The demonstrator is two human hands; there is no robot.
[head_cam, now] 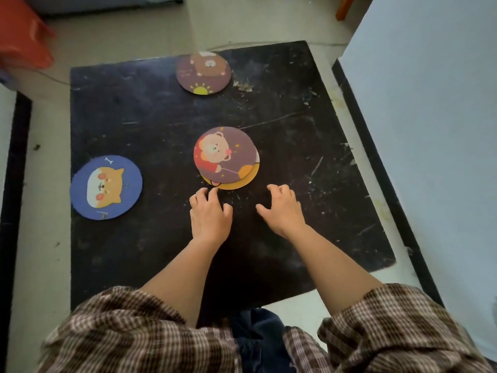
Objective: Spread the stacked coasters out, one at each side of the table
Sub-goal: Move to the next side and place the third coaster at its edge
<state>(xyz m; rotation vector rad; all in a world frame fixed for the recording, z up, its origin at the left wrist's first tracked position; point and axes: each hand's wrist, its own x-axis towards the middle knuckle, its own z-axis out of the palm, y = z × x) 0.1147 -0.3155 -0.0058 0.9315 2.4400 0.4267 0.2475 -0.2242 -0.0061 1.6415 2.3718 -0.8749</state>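
A small stack of round coasters lies near the middle of the black table (134,117). Its top coaster (224,154) is purple with a bear, and a yellow coaster (242,181) peeks out beneath it. A blue coaster with a dog (106,187) lies at the left edge. A purple coaster with a sun (203,74) lies at the far edge. My left hand (209,211) hovers just in front of the stack, fingertips at the yellow rim, holding nothing. My right hand (282,208) is open to the right of it, empty.
A white block (430,130) runs along the table's right side. An orange object (21,36) sits on the floor at the far left. A dark strip (16,170) borders the floor on the left. Checked sleeves cover my arms near the bottom.
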